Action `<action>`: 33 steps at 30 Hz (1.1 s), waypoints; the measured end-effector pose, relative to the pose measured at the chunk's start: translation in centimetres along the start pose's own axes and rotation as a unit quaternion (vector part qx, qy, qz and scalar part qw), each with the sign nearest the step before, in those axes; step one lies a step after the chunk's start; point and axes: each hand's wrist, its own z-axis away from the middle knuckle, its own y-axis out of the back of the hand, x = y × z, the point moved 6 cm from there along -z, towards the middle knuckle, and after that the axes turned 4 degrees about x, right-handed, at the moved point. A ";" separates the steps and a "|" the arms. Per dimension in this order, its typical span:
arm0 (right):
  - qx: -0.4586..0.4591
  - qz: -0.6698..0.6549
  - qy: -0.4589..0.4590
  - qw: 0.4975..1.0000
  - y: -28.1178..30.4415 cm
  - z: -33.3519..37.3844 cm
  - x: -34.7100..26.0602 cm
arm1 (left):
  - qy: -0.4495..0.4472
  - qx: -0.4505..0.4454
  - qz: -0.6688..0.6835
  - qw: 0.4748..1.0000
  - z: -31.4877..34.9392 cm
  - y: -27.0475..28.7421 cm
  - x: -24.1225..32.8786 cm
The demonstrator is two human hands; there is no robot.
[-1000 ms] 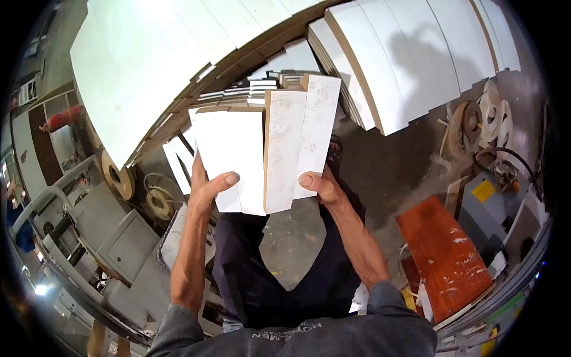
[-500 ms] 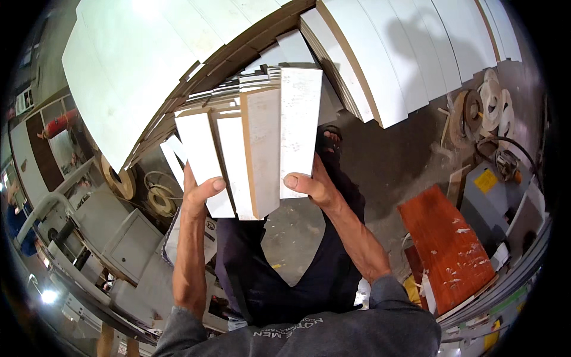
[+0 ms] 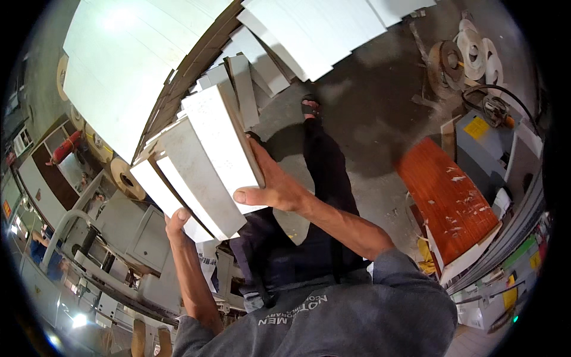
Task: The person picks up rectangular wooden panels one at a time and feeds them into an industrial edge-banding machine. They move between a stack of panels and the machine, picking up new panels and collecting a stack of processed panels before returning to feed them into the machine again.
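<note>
Between my hands is a bundle of long white boards [image 3: 220, 146], held up in front of my legs and tilted to the left. My right hand [image 3: 270, 184] grips its right side, thumb across the face of the outermost board and fingers behind it. My left hand [image 3: 178, 225] clasps the lower left edge, its thumb on the front; its other fingers are mostly hidden. One strip in the bundle looks greyer than the others. Just beyond the bundle, more loose white boards [image 3: 242, 89] lean beside a big stack of white panels [image 3: 137, 53].
Another row of white panels [image 3: 321, 30] lies at the far side. To the right are an orange-red board [image 3: 449, 202], a grey box [image 3: 485, 143] and rolls of banding [image 3: 473, 53]. A pale machine [image 3: 125, 220] and a brown roll [image 3: 126, 178] are on the left.
Both hands have carried the bundle left and tilted it, closing its boards tighter together. My view has turned, and one foot now shows stepped out ahead.
</note>
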 end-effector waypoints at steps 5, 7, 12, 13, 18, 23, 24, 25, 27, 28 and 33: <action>-0.038 0.029 0.001 0.999 -1.3 6.7 -4.1 | 0.009 0.023 0.003 1.000 9.2 -2.3 2.3; -0.051 0.042 0.004 0.998 -1.2 10.0 -5.7 | 0.017 0.033 0.002 0.999 12.8 -3.6 2.7; -0.037 0.063 0.010 0.997 0.3 19.0 -7.2 | 0.023 0.004 0.005 1.000 20.6 -7.2 1.5; -0.024 0.068 0.000 0.997 0.9 21.1 -7.2 | 0.018 0.005 -0.006 1.000 22.1 -8.1 1.3; -0.008 0.073 0.040 0.997 3.4 31.4 -7.3 | -0.031 -0.052 -0.022 0.998 28.8 -12.5 -1.0; 0.064 0.024 0.099 0.993 7.2 41.9 -4.4 | -0.055 -0.168 -0.052 0.983 34.3 -15.8 -6.3; 0.081 0.009 0.106 0.991 8.1 44.5 -4.0 | -0.043 -0.175 -0.059 0.982 36.3 -17.2 -6.9; 0.067 -0.009 0.103 0.992 8.7 47.3 -3.4 | -0.053 -0.166 -0.056 0.983 38.3 -17.8 -7.9; 0.083 -0.030 0.126 0.988 10.0 51.5 -2.6 | -0.034 -0.154 -0.127 0.979 41.4 -19.1 -9.9; 0.078 -0.052 0.133 0.987 10.5 53.3 -2.0 | -0.042 -0.201 -0.119 0.971 42.6 -20.1 -10.1; 0.175 -0.059 0.177 0.967 16.1 64.4 -2.5 | -0.068 -0.290 -0.132 0.945 49.6 -27.6 -12.7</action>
